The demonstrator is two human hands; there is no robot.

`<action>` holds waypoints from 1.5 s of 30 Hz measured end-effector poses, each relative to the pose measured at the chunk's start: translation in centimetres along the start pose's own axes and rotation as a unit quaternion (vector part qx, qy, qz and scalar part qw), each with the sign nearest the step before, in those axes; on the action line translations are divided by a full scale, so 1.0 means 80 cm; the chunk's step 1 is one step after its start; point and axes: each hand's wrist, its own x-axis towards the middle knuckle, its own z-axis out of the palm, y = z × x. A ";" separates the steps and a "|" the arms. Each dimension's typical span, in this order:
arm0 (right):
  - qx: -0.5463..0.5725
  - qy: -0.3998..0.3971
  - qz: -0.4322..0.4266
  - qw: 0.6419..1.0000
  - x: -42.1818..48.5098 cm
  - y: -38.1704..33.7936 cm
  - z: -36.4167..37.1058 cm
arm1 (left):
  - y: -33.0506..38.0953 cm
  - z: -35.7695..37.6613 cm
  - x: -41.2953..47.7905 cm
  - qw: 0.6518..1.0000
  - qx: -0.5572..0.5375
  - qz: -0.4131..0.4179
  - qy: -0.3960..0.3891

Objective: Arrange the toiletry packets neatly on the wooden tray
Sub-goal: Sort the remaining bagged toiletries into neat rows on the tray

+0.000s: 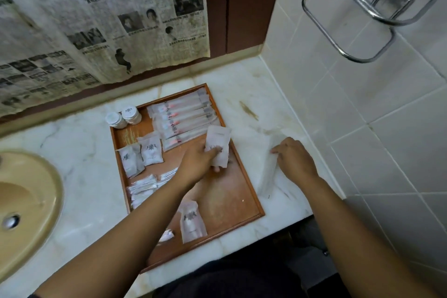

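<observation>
A wooden tray (244, 191) lies on the marble counter. Several long toothbrush packets (181, 113) lie in a row at its far end. Two small white packets (140, 155) sit at the tray's left, with a pile of thin sachets (145, 189) below them. Another white packet (192, 221) lies near the tray's front edge. My left hand (200, 162) is over the tray's middle, shut on a white packet (217, 143). My right hand (295, 159) rests on the counter right of the tray, fingers on a long translucent packet (268, 174); its grip is unclear.
Two round white containers (123, 117) stand at the tray's far-left corner. A beige sink (29, 201) is at the left. Newspaper (96, 19) covers the wall behind. A tiled wall (362, 104) with a chrome rack (362, 7) bounds the right. The counter's front edge is close.
</observation>
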 end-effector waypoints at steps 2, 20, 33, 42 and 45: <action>-0.041 -0.033 -0.004 0.999 0.012 -0.011 0.002 | -0.008 -0.013 -0.012 0.995 -0.082 -0.056 -0.019; 0.162 -0.195 -0.192 0.948 -0.005 -0.199 -0.016 | -0.054 -0.069 -0.046 0.996 0.071 0.001 -0.054; 0.122 -0.236 -0.155 0.952 -0.040 -0.240 0.045 | -0.114 -0.089 -0.096 0.989 0.033 0.002 0.141; 0.212 -0.296 -0.019 0.931 -0.068 -0.206 0.072 | -0.158 -0.046 -0.123 0.992 0.049 -0.035 0.107; 0.260 -0.308 0.014 0.915 -0.069 -0.209 0.079 | -0.152 -0.041 -0.112 0.990 0.056 -0.032 0.123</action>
